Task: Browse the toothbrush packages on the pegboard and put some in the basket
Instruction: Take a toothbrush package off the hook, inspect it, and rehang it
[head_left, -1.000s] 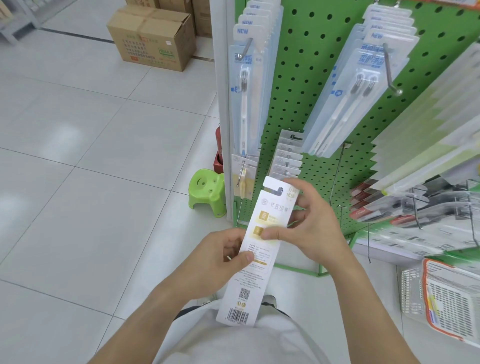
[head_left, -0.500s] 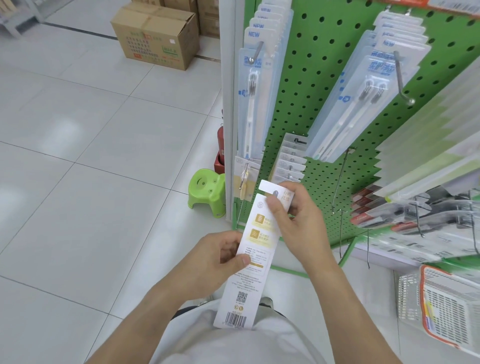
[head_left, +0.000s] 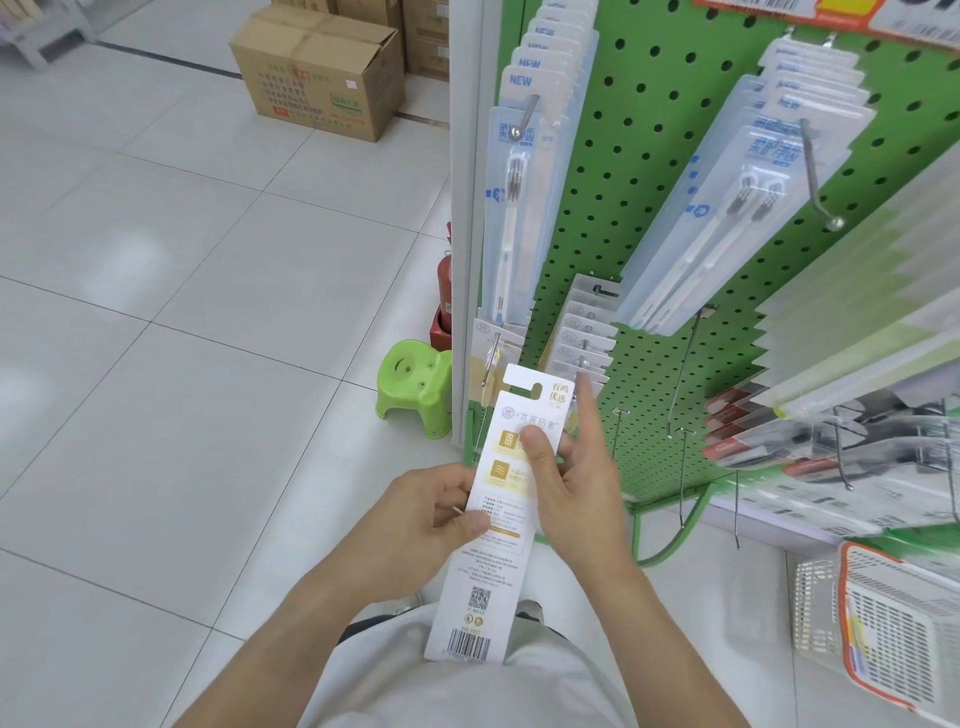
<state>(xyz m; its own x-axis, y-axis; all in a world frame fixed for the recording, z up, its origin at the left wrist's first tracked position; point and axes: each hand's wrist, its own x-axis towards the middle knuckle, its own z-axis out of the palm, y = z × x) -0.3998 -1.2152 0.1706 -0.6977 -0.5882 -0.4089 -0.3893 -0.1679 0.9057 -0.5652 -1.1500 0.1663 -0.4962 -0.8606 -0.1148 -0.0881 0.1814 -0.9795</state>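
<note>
Single head-worn view, looking forward and steeply down, close over both forearms, green pegboard (head_left: 649, 171) near on the right

Floor (head_left: 171, 322): pale glossy tiles
Cardboard box (head_left: 318, 73): on the floor, far side
Green stool (head_left: 415, 387): beside the rack's white post
Fire extinguisher (head_left: 444, 291): red, behind the stool

One white toothbrush package (head_left: 496, 499) was in the person's hands, printed back facing up. Two hands held it: the left hand (head_left: 426, 512) at its left edge and the right hand (head_left: 576, 478) on its right. One green pegboard (head_left: 670, 171) stood at the right. One green plastic stool (head_left: 413, 387) sat on the floor to its left, with one red fire extinguisher (head_left: 445, 283) behind. One white basket with orange trim (head_left: 893, 629) was at near right. At least two cardboard boxes (head_left: 317, 78) stood far left.
</note>
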